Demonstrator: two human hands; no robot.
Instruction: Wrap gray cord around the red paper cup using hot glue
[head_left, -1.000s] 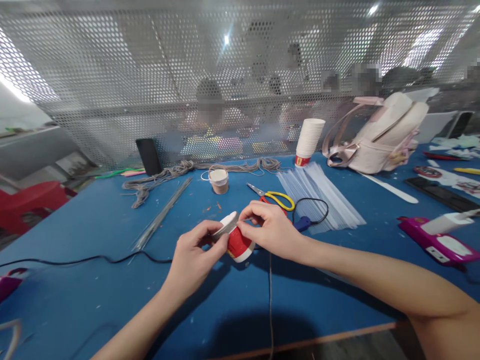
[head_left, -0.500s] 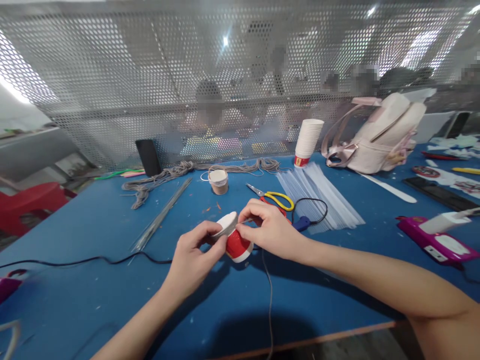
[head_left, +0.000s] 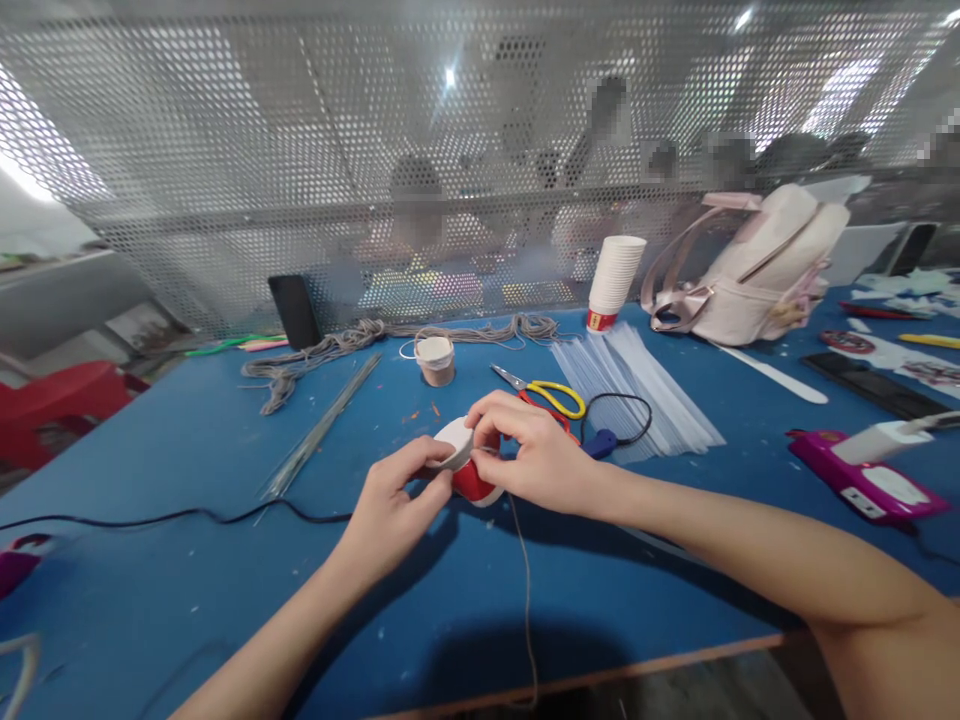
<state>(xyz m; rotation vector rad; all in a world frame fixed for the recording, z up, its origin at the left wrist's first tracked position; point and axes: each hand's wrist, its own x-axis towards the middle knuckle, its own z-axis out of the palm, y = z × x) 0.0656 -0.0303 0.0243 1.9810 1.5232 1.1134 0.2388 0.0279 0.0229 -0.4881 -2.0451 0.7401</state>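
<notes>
Between my hands is a red and white paper cup, tilted with a round white end facing up. My left hand is closed on its left side, thumb and fingers at the white end. The fingertips of my right hand are pinched at the cup's upper right edge, on a thin grey cord. Below the cup the cord hangs down past the table's front edge. Scissors with yellow and red handles lie just behind my right hand, near a blue-ended black cable.
Behind the cup stands a small cord-wrapped cup. Clear plastic strips, stacked paper cups, a pale backpack and a purple power strip are to the right. Thin rods, grey cord bundles and a black phone lie left.
The cup has tipped slightly and moved up a little, and its white end shows rounder. My right fingers have shifted slightly along its edge. The hanging cord has swung left.
</notes>
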